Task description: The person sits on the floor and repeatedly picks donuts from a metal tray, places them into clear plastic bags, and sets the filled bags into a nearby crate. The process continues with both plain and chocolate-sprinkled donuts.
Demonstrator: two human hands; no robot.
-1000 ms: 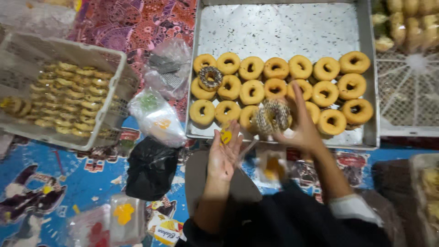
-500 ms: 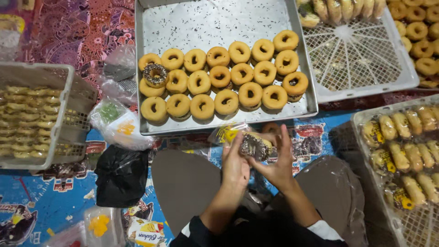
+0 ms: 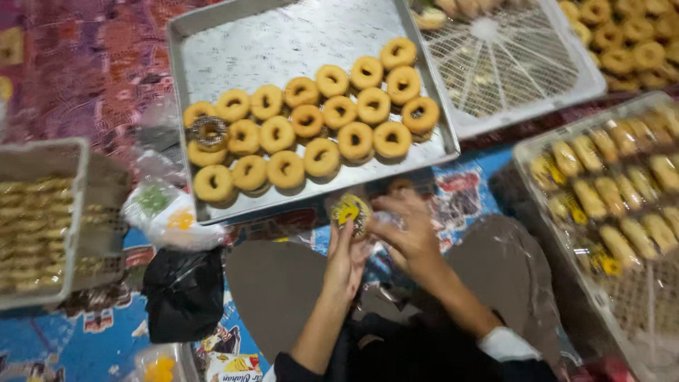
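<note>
At the far left edge, a white perforated plastic crate (image 3: pixel 42 233) holds rows of small pale pastries. Just right of the crate, a clear plastic bag with green and yellow marks (image 3: pixel 166 216) lies on the patterned floor covering, and a crumpled black plastic bag (image 3: pixel 182 293) lies nearer, touching its near side. Beyond these bags, a rectangular grey metal baking tray (image 3: pixel 283 35) carries three rows of golden ring doughnuts (image 3: pixel 322 117) along its near half; its far half is bare metal. One chocolate-sprinkled ring doughnut (image 3: pixel 209 131) rests on top of the plain ones at the left end of the rows. Near the tray's near edge, at the scene's centre, the left hand (image 3: pixel 346 258) is raised with its fingers closed on a wrapped ring doughnut with a yellow sticker (image 3: pixel 351 211), gripping its left and near side. The right hand (image 3: pixel 407 237) sits just right of it, fingers curled onto clear wrapping at the same doughnut's right side; blur hides the exact finger contact. Both hands are over the person's lap, between two grey-clad knees. Right of the metal tray, at the far side, a white slotted plastic tray (image 3: pixel 523 64) is largely bare, with more ring doughnuts along its far right corner. At the right edge, a clear-covered tray of wrapped oblong buns with yellow stickers (image 3: pixel 622 191) runs from far to near.
</note>
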